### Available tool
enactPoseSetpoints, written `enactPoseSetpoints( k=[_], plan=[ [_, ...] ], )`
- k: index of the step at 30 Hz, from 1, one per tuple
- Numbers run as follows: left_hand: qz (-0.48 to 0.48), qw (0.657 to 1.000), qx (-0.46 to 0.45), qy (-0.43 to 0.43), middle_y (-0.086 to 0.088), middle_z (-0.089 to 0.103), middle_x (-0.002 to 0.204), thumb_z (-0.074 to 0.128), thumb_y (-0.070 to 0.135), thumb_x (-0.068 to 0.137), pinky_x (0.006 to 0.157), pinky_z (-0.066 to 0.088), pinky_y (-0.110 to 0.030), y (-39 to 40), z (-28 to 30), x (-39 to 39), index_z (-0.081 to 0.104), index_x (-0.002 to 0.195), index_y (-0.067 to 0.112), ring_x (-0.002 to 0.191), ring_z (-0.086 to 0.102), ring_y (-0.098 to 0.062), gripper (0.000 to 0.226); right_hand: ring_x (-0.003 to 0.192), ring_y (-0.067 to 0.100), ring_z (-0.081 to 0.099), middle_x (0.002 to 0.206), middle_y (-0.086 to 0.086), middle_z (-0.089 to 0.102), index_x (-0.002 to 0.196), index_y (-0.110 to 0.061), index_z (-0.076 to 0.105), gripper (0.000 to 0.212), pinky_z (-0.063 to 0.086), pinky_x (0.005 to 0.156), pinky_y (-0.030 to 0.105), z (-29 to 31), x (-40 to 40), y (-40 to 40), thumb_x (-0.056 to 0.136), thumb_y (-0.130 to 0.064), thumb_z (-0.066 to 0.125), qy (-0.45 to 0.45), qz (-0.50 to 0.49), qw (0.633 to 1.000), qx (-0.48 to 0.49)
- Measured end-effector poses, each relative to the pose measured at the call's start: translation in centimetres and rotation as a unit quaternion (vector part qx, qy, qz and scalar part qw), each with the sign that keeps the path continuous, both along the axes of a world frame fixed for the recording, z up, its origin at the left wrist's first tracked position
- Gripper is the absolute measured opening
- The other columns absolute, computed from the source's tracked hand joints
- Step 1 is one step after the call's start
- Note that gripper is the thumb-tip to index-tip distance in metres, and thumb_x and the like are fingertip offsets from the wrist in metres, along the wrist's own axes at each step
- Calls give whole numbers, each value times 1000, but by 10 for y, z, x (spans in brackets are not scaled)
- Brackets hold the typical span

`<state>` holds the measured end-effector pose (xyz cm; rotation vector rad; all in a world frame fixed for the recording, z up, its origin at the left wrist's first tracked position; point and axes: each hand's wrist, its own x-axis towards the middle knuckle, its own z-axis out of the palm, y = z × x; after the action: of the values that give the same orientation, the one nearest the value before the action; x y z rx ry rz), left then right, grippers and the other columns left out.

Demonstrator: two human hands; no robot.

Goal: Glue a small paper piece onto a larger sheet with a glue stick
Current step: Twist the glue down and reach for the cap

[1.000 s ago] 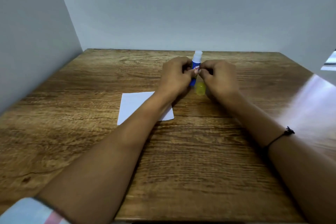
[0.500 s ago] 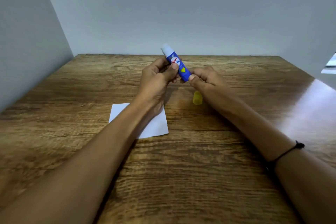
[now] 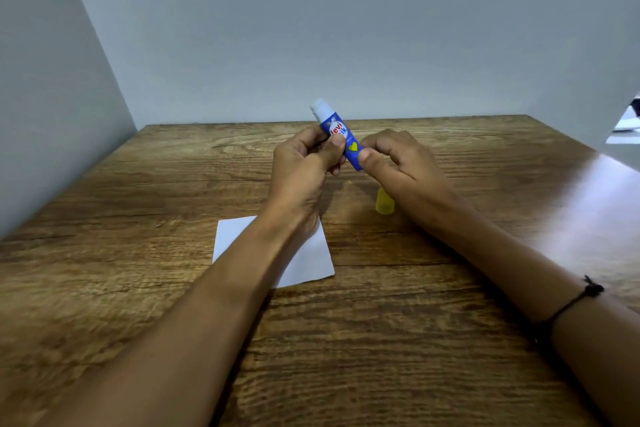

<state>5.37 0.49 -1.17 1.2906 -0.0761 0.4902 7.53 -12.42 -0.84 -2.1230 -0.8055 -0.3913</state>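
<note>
Whereas a second ago it stood upright low over the bench (image 3: 415, 340), the glue stick (image 3: 341, 139) is now raised and tilted toward 11 o'clock. Left hand (image 3: 304, 163) grips its barrel; right hand (image 3: 394, 159) pinches its base (probably winding glue out). Paper (image 3: 304, 260) lies at 7 o'clock, yellow cap (image 3: 384, 203) at 5 o'clock.

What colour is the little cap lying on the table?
Yellow cap, seen in the head view.

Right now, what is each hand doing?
Left hand: grips the glue stick by its upper body.
Right hand: pinches the glue stick's lower end.
</note>
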Motion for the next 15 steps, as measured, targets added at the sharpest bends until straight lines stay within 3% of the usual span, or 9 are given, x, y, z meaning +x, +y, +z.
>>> enactPoseSetpoints(
  k=[3,7,9,12,15],
  plan=[
    [3,1000,-1,1,5,59,57,53,0,85,48,38,-14,1,0,-1,63,81,9,45,41,-4,14,96,20,48,92,3,60,101,-8,64,41,35,86,37,1,0,2,84,-32,36,-10,18,999,-29],
    [7,1000,27,-2,-4,54,64,52,-1,85,48,37,-14,0,0,0,63,83,10,44,40,-3,16,100,23,49,96,8,62,94,-4,64,17,32,82,30,-1,0,2,85,-18,59,-34,-16,999,-12],
    [1,1000,19,-4,0,57,61,52,-1,85,47,37,-13,-1,0,0,63,82,9,43,42,-2,15,97,20,49,95,6,60,90,-5,62,15,32,84,31,-3,0,2,82,-18,63,-35,-29,999,-4],
    [-18,1000,19,-15,7,61,52,53,-1,85,46,38,-11,-3,1,-1,63,79,10,42,46,0,16,93,17,48,88,-1,57,87,-11,61,21,35,87,36,-2,-2,3,85,-31,57,-17,-22,1000,10],
    [-13,999,47,-23,3,58,56,53,0,85,47,37,-14,-1,1,-1,64,79,11,44,41,-3,16,93,18,48,87,-1,59,92,-14,66,34,35,84,36,0,-4,4,83,-35,41,-7,12,1000,-1]
  ],
)
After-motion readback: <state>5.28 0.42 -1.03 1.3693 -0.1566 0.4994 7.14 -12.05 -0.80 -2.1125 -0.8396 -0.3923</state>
